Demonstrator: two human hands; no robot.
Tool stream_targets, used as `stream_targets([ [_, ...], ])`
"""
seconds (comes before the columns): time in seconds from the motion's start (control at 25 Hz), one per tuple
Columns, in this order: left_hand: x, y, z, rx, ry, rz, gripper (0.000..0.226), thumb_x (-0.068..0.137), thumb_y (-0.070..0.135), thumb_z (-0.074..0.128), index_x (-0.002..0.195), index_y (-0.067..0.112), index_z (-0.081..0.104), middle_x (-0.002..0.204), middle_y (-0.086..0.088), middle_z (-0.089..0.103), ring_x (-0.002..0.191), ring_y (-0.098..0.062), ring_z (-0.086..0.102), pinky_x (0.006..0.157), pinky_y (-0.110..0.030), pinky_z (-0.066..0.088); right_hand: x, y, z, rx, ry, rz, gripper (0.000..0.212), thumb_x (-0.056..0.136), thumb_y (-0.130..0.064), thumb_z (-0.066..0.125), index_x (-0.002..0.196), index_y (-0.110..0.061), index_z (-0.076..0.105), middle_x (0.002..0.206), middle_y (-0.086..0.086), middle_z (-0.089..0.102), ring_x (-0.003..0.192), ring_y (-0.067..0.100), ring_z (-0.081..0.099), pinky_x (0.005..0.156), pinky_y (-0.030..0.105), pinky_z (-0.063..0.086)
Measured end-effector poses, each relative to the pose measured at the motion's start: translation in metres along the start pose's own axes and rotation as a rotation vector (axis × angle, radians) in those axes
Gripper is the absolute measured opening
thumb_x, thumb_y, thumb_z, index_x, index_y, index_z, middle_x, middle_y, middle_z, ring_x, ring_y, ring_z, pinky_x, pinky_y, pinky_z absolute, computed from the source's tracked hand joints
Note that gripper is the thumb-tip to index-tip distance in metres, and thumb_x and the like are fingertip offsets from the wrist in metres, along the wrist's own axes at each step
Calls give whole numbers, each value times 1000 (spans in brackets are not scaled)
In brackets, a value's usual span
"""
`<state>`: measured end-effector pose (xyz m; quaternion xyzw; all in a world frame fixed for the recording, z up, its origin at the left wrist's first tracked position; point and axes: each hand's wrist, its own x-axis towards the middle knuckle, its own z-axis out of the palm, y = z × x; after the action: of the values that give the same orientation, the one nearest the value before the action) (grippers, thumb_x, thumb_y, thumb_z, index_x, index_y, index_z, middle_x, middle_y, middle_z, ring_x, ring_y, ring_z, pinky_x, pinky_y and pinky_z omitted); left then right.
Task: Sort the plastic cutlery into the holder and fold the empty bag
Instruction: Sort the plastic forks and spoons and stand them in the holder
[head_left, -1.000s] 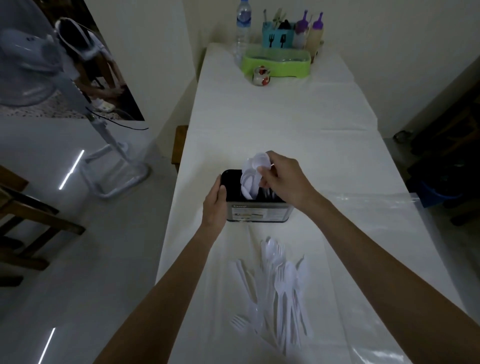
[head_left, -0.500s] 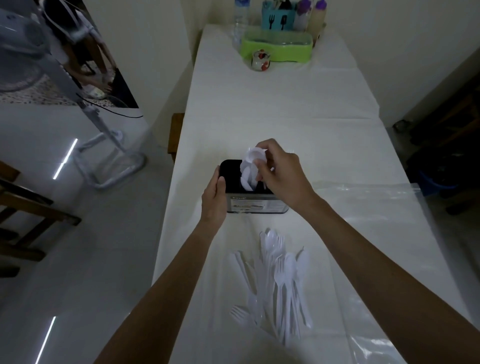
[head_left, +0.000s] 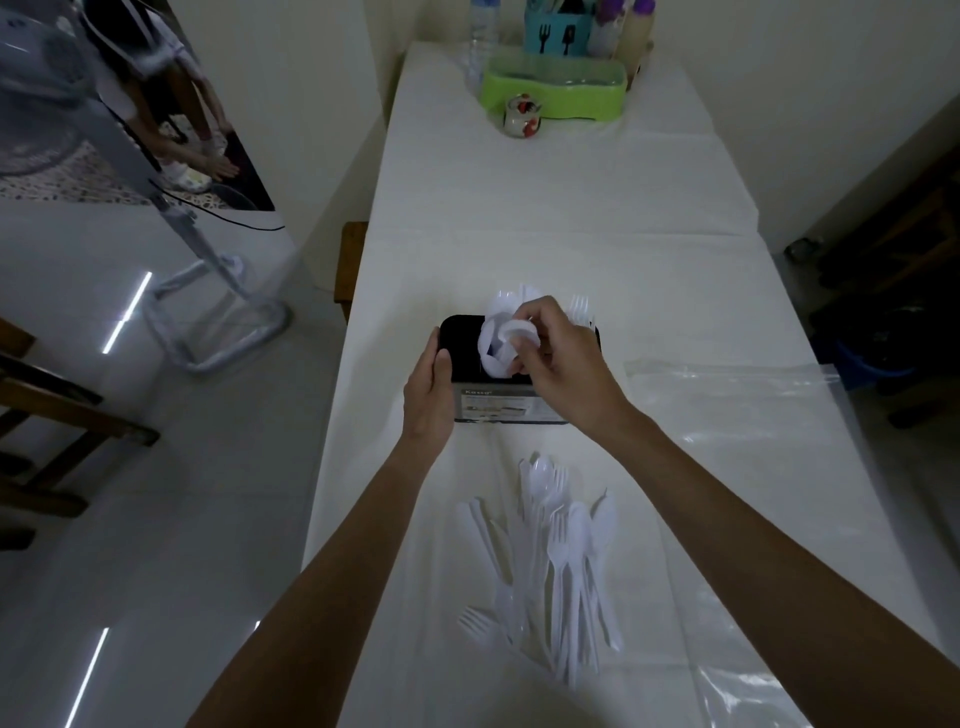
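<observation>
A black cutlery holder (head_left: 464, 345) with a label on its near side stands mid-table. My left hand (head_left: 430, 391) rests against its left side, fingers fairly straight. Over the holder, my right hand (head_left: 563, 358) pinches a bunch of white plastic spoons (head_left: 498, 343) whose bowls stick up above the rim. White forks (head_left: 582, 310) stand at the holder's right end, partly hidden behind my right hand. A loose pile of white plastic cutlery (head_left: 558, 561) lies on the table close to me. The clear empty bag (head_left: 737, 395) lies flat to the right.
The long table (head_left: 545, 208) has a white cover. At its far end stand a green tray (head_left: 553, 91), a small painted jar (head_left: 522, 117), a teal utensil pot (head_left: 556, 34) and bottles. A fan stand (head_left: 208, 291) and wooden chair (head_left: 47, 415) are on the floor at left.
My right hand has kept hold of the spoons over the holder and lowered them slightly into it. My left hand stays on the holder's side. The camera has tipped down a little.
</observation>
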<state>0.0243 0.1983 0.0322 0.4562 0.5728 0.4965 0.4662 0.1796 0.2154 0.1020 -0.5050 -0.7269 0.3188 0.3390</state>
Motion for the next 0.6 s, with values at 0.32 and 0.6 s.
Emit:
stream_targets([
  [0.32,1,0,-1,-13,22,-16,42,103,19,30,143,11,37,134,-1,52,106,5,56,78,1,41,2,17,14,-262,62,-41,18,82,-6,62,100,-7,66,99,9,59,79,10,50,72,20,42],
  [0.6,1,1,0,-15,28,-24,42,103,23,31,144,13,37,138,-3,51,118,-11,52,80,1,42,-5,17,10,-178,177,-59,6,82,-8,66,85,-5,70,76,-1,64,67,11,54,63,21,45],
])
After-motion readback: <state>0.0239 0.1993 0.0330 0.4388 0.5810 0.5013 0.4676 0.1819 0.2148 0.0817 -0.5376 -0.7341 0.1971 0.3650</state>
